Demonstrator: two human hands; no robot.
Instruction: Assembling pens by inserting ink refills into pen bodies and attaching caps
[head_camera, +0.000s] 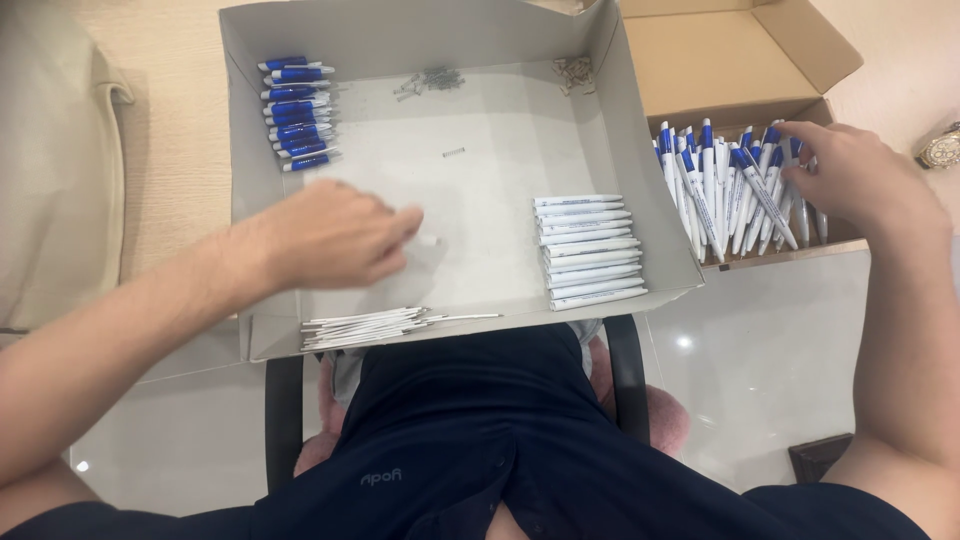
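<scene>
A shallow grey cardboard tray (640, 170) rests on my lap. My left hand (335, 235) hovers over its middle left, fingers curled around a small white piece that is blurred. My right hand (855, 175) reaches into a brown box (720, 60) on the right and rests on several upright white and blue pens (725, 190). Inside the tray, white pen barrels (590, 250) lie stacked at the right, thin white refills (375, 325) lie along the near edge, and blue pen tops (298, 115) are piled at the far left.
Small metal springs (430, 80) and a few tiny parts (573, 70) lie at the tray's far side, with one loose spring (453, 152) mid-tray. A cream cushion (50, 170) is at the left. A black chair frame (625, 370) and glossy floor tiles show below.
</scene>
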